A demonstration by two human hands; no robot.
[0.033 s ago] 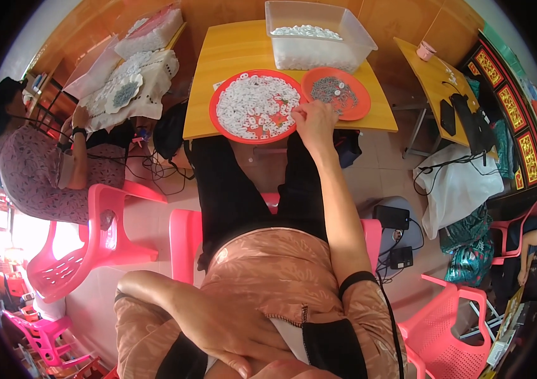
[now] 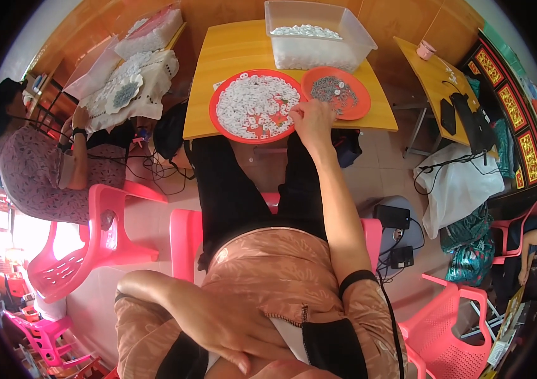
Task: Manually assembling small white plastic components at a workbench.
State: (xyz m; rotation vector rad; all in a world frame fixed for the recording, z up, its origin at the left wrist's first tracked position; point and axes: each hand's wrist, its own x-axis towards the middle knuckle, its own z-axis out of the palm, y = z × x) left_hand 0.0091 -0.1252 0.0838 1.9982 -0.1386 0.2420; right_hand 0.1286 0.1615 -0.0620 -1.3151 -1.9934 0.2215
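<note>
We are sitting at the yellow surface [image 2: 230, 57], where nothing is moving between the two matching views, so the work is holding in the same spot; the clear bin [image 2: 319, 35] of white pieces is standing at the far edge, the large red plate [image 2: 218, 120] is heaped with small white pieces [image 2: 252, 104], and the smaller orange plate [image 2: 360, 110] is carrying grey bits. Our right hand [image 2: 312, 120] is resting at the red plate's near rim, fingers curled onto the pieces, though we cannot tell if they are pinching one. Our left hand [image 2: 230, 328] is lying spread flat on our lap
</note>
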